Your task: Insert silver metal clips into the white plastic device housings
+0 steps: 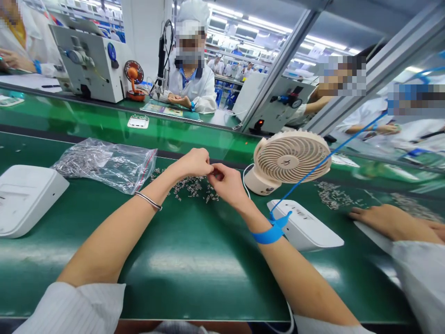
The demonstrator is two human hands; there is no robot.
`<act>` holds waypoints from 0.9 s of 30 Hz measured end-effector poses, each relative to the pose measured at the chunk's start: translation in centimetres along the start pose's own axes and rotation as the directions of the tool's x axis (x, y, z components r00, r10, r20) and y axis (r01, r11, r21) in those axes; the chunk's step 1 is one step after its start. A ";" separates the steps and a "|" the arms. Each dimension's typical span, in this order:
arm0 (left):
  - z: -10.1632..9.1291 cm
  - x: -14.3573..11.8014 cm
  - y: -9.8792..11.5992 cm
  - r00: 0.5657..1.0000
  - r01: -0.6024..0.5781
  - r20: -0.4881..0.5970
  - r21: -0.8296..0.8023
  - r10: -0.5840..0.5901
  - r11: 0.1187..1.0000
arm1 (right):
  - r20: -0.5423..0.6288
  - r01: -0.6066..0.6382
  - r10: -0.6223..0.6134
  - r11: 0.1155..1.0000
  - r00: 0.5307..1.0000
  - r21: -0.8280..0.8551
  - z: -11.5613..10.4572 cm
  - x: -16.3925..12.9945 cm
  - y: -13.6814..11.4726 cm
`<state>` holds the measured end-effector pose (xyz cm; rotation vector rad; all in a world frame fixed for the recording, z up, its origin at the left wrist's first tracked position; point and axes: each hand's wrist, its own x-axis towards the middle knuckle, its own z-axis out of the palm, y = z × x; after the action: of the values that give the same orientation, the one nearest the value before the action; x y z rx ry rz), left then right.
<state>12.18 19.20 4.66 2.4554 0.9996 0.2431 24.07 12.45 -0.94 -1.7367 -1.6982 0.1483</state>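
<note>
Meeting o/ grn table point(191, 260), busy rm point(146, 28): LH point(196, 162) & RH point(229, 184) (grips: can't tell).

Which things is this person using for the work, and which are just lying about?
Probably for the work:
small loose silvery metal pieces, right where the work is
clear plastic bag of similar-looking pieces

Probably just standing about:
round beige plastic fan
white wedge-shaped plastic case on the left, another on the right (purpose unclear)
</note>
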 end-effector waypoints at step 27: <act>1.2 0.4 -1.2 0.996 0.030 0.093 -0.436 0.012 0.899 | -0.002 -0.058 0.059 0.992 0.998 0.116 -1.2 0.1 -0.3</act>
<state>12.11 19.79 3.04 2.0314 0.8117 0.3097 24.49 12.06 0.18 -1.6995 -1.6034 0.2634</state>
